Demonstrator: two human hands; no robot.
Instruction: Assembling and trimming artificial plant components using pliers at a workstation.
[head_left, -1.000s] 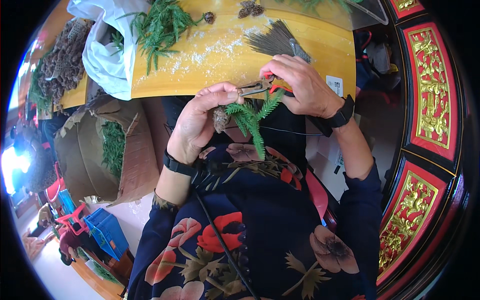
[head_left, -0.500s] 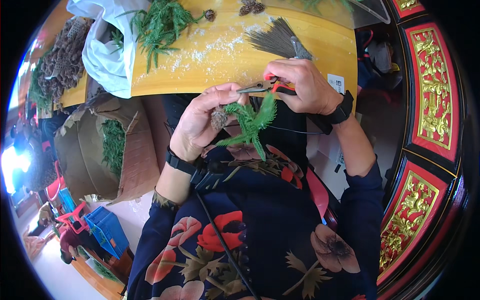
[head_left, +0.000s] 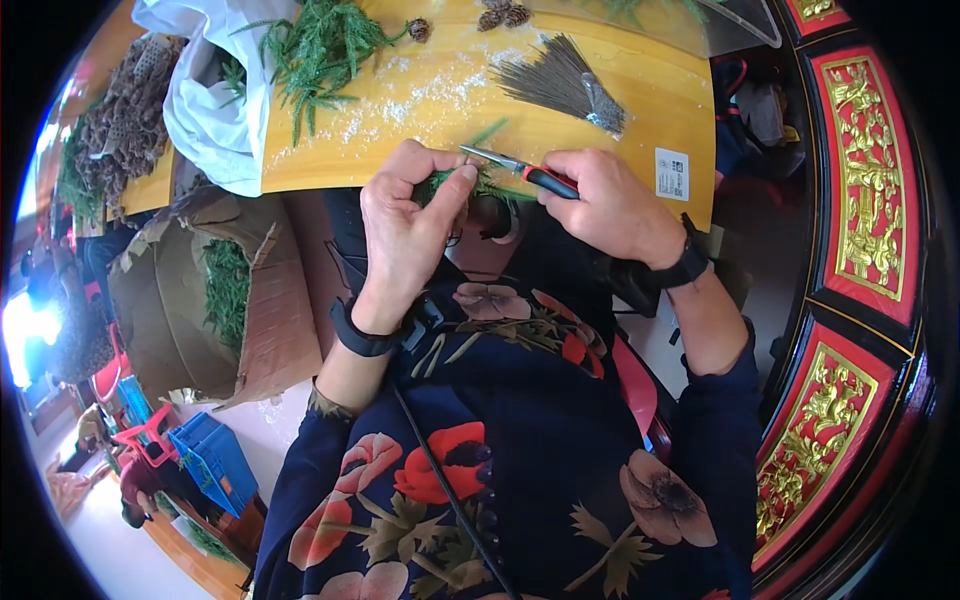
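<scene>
Over the near edge of the yellow table (head_left: 640, 150), my left hand (head_left: 405, 220) pinches a green pine sprig (head_left: 432, 187) between thumb and forefinger. Some needles stick out past the fingers; the small pine cone seen earlier is hidden now. My right hand (head_left: 620, 210) is wrapped round the red and black handles of long-nosed pliers (head_left: 550, 181). Their metal jaws point left and reach the sprig's stem by my left fingertips. Whether the jaws grip the stem I cannot tell. Beyond my right hand lies a bundle of thin brown wires (head_left: 555, 80).
Green sprigs (head_left: 325, 50), loose pine cones (head_left: 418, 30) and white flakes lie on the table, beside a white plastic bag (head_left: 215, 120). A cardboard box (head_left: 190, 300) with greenery stands at left, a blue crate (head_left: 212, 460) below it. Carved red-and-gold panels (head_left: 868, 180) line the right.
My left hand has turned knuckles-up, hiding the pine cone and most of the sprig. My right hand has lowered slightly, and the pliers now slant up to the left.
</scene>
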